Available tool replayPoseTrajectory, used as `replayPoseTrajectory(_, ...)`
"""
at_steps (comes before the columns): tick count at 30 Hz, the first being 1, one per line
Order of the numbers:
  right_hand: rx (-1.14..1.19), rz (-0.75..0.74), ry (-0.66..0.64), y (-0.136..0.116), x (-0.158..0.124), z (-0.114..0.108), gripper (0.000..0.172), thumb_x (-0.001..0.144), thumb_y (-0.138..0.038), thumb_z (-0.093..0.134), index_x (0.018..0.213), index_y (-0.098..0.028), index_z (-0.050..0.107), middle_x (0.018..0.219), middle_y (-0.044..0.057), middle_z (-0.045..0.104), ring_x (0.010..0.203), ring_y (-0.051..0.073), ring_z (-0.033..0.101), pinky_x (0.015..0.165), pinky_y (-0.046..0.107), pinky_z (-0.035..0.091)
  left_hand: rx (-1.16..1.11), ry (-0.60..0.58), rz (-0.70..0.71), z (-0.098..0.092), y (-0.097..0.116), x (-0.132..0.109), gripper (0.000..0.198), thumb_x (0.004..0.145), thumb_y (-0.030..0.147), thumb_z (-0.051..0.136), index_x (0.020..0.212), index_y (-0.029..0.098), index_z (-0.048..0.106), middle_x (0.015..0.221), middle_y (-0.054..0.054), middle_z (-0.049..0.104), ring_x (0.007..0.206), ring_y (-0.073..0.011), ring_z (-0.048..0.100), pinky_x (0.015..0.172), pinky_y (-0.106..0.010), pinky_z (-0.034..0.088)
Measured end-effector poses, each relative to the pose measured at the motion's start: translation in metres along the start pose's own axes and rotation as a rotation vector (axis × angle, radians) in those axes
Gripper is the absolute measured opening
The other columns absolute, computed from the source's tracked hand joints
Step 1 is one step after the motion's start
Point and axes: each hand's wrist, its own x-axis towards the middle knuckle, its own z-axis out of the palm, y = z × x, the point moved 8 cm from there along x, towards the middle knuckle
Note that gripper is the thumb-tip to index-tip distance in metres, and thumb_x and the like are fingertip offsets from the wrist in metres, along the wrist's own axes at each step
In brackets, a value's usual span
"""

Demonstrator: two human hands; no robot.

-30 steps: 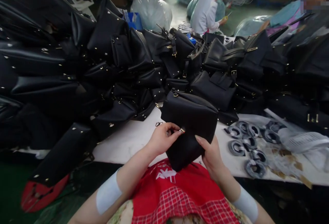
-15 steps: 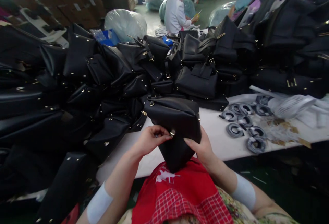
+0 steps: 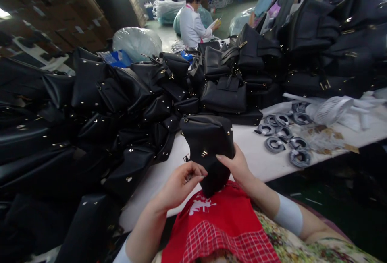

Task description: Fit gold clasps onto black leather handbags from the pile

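A black leather handbag (image 3: 208, 142) stands tilted on the white table's (image 3: 256, 158) near edge, its lower corner over my red apron (image 3: 217, 222). My right hand (image 3: 237, 166) grips the bag's right lower side. My left hand (image 3: 181, 182) is curled, fingertips pinched at the bag's left lower edge; what they pinch is too small to make out. A small gold fitting (image 3: 204, 154) shows on the bag's face.
A large heap of black handbags (image 3: 105, 102) covers the left and back of the table, with more stacked at right (image 3: 326, 45). Several grey coiled straps (image 3: 281, 134) and a white fan (image 3: 331, 110) lie at right. Two people (image 3: 193, 21) sit behind.
The bag has turned and dropped lower toward my apron. My left hand has slid from the gold fitting down to the bag's lower left edge. My view has swung left.
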Motion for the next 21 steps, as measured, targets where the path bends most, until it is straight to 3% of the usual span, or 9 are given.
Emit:
replayPoseTrajectory(3, -0.247, -0.161, -0.020, -0.024, 0.001, 0.000, 0.043, 0.065, -0.034, 0.073, 0.102, -0.020, 0.056, 0.093, 0.005, 0.067, 0.085, 0.023, 0.062, 0.077, 0.037, 0.050, 0.020, 0.154, -0.034, -0.015, -0.011, -0.003, 0.009, 0.087, 0.025, 0.058, 0.083, 0.017, 0.058, 0.077, -0.002, 0.063, 0.073, -0.0137, 0.058, 0.069, -0.026, 0.046)
replayPoseTrajectory(8, -0.578, -0.364, -0.019, -0.048, 0.006, -0.004, 0.047, 0.064, -0.040, 0.071, 0.104, -0.021, 0.055, 0.092, 0.007, 0.065, 0.086, 0.026, 0.063, 0.077, 0.038, 0.048, 0.087, 0.274, -0.060, -0.022, -0.022, -0.007, 0.024, 0.088, 0.028, 0.056, 0.108, 0.018, 0.065, 0.087, -0.006, 0.067, 0.077, -0.0162, 0.061, 0.071, -0.028, 0.048)
replayPoseTrajectory(11, -0.702, -0.372, -0.031, -0.045, 0.010, -0.004, 0.047, 0.066, -0.040, 0.069, 0.106, -0.020, 0.054, 0.093, 0.008, 0.065, 0.087, 0.027, 0.062, 0.076, 0.038, 0.048, 0.177, 0.395, 0.013, -0.025, -0.007, -0.009, 0.018, 0.088, 0.028, 0.057, 0.094, 0.018, 0.070, 0.082, -0.005, 0.066, 0.074, -0.0156, 0.060, 0.066, -0.027, 0.046)
replayPoseTrajectory(15, -0.889, -0.437, -0.183, -0.041, 0.000, 0.013, 0.040, 0.065, -0.026, 0.063, 0.104, -0.019, 0.054, 0.094, 0.009, 0.064, 0.088, 0.027, 0.061, 0.077, 0.037, 0.046, 0.329, 0.562, 0.162, -0.028, 0.030, -0.008, 0.015, 0.087, 0.026, 0.059, 0.090, 0.020, 0.072, 0.075, -0.003, 0.060, 0.062, -0.0120, 0.053, 0.057, -0.024, 0.042)
replayPoseTrajectory(18, -0.968, -0.507, -0.314, -0.037, -0.014, 0.029, 0.040, 0.065, -0.020, 0.058, 0.104, -0.018, 0.052, 0.094, 0.009, 0.063, 0.090, 0.027, 0.059, 0.078, 0.036, 0.046, 0.474, 0.585, 0.155, -0.026, 0.038, 0.000, 0.016, 0.084, 0.024, 0.062, 0.097, 0.019, 0.071, 0.078, -0.003, 0.060, 0.064, -0.0126, 0.053, 0.060, -0.025, 0.043)
replayPoseTrajectory(21, -1.003, -0.534, -0.422, -0.032, -0.023, 0.040, 0.039, 0.064, -0.018, 0.056, 0.103, -0.017, 0.051, 0.096, 0.010, 0.062, 0.090, 0.026, 0.057, 0.079, 0.036, 0.046, 0.584, 0.537, 0.068, -0.024, 0.026, 0.009, 0.017, 0.082, 0.022, 0.064, 0.098, 0.019, 0.070, 0.084, -0.004, 0.062, 0.076, -0.0166, 0.058, 0.070, -0.028, 0.045)
